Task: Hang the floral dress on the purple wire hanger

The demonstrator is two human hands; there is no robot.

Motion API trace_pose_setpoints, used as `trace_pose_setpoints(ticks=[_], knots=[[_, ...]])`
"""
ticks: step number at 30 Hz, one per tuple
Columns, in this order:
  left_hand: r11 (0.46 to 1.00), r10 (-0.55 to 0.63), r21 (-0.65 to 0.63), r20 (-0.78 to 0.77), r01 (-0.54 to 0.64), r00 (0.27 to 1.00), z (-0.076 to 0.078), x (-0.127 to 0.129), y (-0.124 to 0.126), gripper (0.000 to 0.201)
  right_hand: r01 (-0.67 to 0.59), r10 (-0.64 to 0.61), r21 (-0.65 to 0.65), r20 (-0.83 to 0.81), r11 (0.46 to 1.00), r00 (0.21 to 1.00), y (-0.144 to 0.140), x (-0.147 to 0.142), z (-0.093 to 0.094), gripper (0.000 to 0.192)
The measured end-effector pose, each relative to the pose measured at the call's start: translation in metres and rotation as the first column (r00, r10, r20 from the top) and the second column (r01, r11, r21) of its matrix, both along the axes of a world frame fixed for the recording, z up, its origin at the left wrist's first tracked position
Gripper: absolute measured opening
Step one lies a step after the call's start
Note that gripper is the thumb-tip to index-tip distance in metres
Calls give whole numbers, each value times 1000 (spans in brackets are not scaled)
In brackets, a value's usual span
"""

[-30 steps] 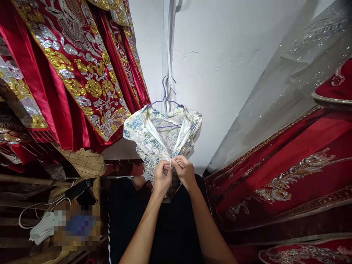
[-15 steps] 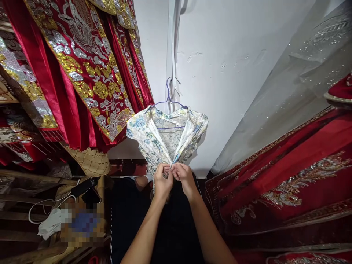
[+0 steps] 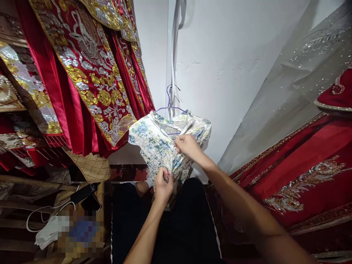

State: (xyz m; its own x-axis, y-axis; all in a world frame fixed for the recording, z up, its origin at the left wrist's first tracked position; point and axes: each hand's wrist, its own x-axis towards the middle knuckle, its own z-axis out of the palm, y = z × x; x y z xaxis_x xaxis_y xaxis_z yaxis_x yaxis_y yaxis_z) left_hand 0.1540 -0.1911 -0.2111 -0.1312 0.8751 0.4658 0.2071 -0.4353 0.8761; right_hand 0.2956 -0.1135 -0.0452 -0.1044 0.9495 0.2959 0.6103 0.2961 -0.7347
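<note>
1. While the small cream garment printed with blue and yellow flowers (image 3: 154,143) hung from a thin purple wire hanger (image 3: 171,104) against the white plastered wall (image 3: 233,73), both of the person's bare hands were on its front opening.
2. The left hand (image 3: 163,187) sat low on the garment, near its bottom edge, with the fingers curled together and pinched on the fabric.
3. The right hand (image 3: 187,146) sat higher, just below the collar, with thumb and fingertips closed on the right edge of the opening.
4. The opening ran roughly top to bottom between the two hands, so the garment's long axis lay along the line from the left hand up to the right.
5. The right hand was the nearer to the hanger and collar; the left hand was the nearer to the person's body.
6. Whether a fastening lay under either set of fingers could not be told.
7. Red satin robes with gold and silver embroidery (image 3: 90,80) hung to the left, touching the garment's shoulder or nearly so.
8. More red embroidered cloth (image 3: 302,172) and a pale sequinned fabric (image 3: 288,91) lay to the right.
9. Black trousers (image 3: 170,227) showed below the hands, and a black phone with a white cable (image 3: 82,191) lay on wooden shelving at lower left.
</note>
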Motion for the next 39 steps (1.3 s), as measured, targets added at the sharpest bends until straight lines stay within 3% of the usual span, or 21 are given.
trace_pose_setpoints(ticks=[3,6,8,9,11,14,17,19,21,24,26,28,32,34,36,39], knots=[[999,-43,-10,-17,43,999,1,-1,-1,20,-41,-62,231,422,972,904,18,2,39,32],[996,-85,-26,-42,84,995,0,-2,2,21,-319,-44,305,781,897,624,43,0,73,24],[995,-97,-34,-57,95,994,-3,-4,4,21,-463,-34,257,899,848,437,59,-1,91,20],[995,-96,-34,-68,94,993,-5,-6,4,21,-493,-50,251,922,833,385,65,-1,99,19],[996,-90,-22,-91,88,992,-10,-8,3,21,-500,-105,288,926,817,362,73,0,111,22],[992,-128,-16,-127,127,984,-12,-11,1,18,-472,-170,354,905,807,389,75,1,121,25],[975,-223,-41,-151,219,963,12,-14,10,10,-460,-186,384,889,801,419,68,3,122,27],[973,-226,9,-165,230,960,46,-17,25,23,-415,-187,433,837,800,514,61,3,121,27],[973,-149,149,-174,175,974,93,-21,47,33,-289,-159,472,703,833,693,55,2,121,25],[913,45,406,-188,36,981,165,-26,84,38,-90,-22,322,329,942,944,48,0,119,24],[863,112,501,-312,63,944,202,-28,104,31,-90,81,156,61,984,995,45,-2,115,23],[828,183,545,-484,131,856,223,-30,119,23,-125,131,49,-145,991,981,44,-4,107,21],[820,306,538,-701,197,644,232,-33,131,19,-109,96,-19,-353,994,931,47,-1,90,15],[830,316,519,-740,204,594,230,-34,131,19,-116,102,-18,-363,993,926,50,4,88,15],[829,303,522,-721,202,623,230,-33,128,19,-147,141,6,-320,989,937,52,10,90,16],[809,260,566,-588,160,766,239,-31,120,19,-166,173,46,-219,985,960,53,17,89,18]])
